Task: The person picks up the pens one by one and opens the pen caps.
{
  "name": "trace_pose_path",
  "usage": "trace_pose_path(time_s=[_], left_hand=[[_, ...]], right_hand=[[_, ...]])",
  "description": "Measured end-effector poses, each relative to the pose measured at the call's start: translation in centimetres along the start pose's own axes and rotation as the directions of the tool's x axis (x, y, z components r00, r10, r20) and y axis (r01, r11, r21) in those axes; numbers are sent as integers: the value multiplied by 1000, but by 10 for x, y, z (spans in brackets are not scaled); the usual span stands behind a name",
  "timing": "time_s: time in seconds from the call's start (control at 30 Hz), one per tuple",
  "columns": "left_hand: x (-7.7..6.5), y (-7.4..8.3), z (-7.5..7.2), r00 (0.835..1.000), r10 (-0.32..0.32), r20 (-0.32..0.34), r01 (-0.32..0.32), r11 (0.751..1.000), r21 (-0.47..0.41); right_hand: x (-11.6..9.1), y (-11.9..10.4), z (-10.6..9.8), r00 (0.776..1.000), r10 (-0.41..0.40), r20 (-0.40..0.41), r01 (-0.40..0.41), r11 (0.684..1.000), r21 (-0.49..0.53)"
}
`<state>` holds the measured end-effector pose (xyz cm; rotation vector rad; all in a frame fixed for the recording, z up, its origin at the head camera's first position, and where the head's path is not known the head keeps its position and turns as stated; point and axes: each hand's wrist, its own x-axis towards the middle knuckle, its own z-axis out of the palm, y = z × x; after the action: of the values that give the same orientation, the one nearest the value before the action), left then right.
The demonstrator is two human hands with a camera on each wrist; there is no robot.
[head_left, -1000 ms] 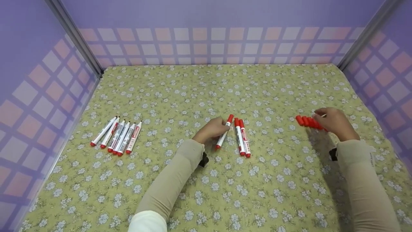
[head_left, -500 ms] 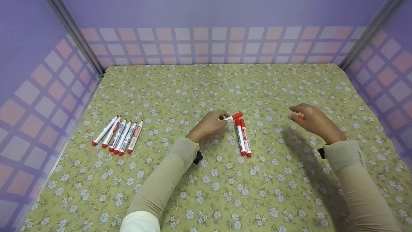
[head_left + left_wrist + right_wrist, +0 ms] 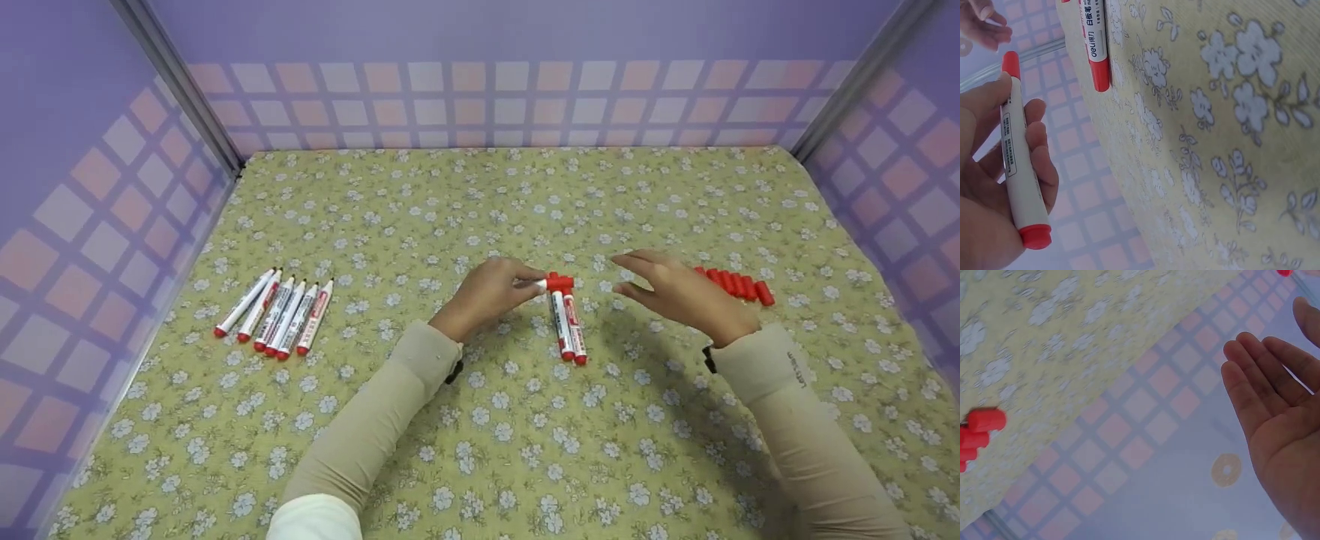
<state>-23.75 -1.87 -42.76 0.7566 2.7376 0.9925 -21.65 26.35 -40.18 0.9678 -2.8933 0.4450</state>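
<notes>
Some room separates the gripped marker (image 3: 1019,154) from the right hand (image 3: 664,291).

From above, the head camera faces forward and down, set far enough back to take in the flowered tabletop (image 3: 450,465), the left hand (image 3: 487,294), the right hand (image 3: 671,294) and the patterned walls (image 3: 495,34). The left wrist camera looks closely past a held marker (image 3: 1018,149) with the tabletop turned steeply on its side, sharing that marker and the right hand with the head view. The right wrist camera, also near and tilted, faces the open palm with a wall behind, sharing the red caps (image 3: 987,420) with the head view.
</notes>
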Motion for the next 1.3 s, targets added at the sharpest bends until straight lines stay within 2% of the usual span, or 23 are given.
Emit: trace_pose_path(time_s=[0.17, 0.33, 0.63, 0.9, 1.1, 1.2, 1.3], left_hand=[[-4, 5, -2, 994, 105, -17, -103, 992, 75], [-7, 9, -5, 981, 194, -22, -189, 971, 144], [-13, 13, -11, 954, 297, -40, -279, 928, 246], [-17, 12, -13, 941, 333, -59, -297, 898, 325], [-20, 11, -12, 929, 368, -48, -326, 871, 368], [-22, 10, -10, 916, 400, -30, -354, 842, 407], [-22, 9, -8, 896, 443, -17, -387, 799, 460]], right_hand=[[10, -18, 0, 998, -34, 46, 34, 999, -14], [18, -30, 2, 992, -124, 29, 126, 991, -41], [33, -47, 9, 965, -264, 8, 264, 964, -16], [43, -58, 14, 962, -272, 32, 273, 962, -25], [48, -65, 22, 962, -273, 28, 274, 959, -73], [48, -67, 26, 964, -264, 36, 266, 958, -103], [49, -69, 28, 965, -260, 39, 263, 958, -117]])
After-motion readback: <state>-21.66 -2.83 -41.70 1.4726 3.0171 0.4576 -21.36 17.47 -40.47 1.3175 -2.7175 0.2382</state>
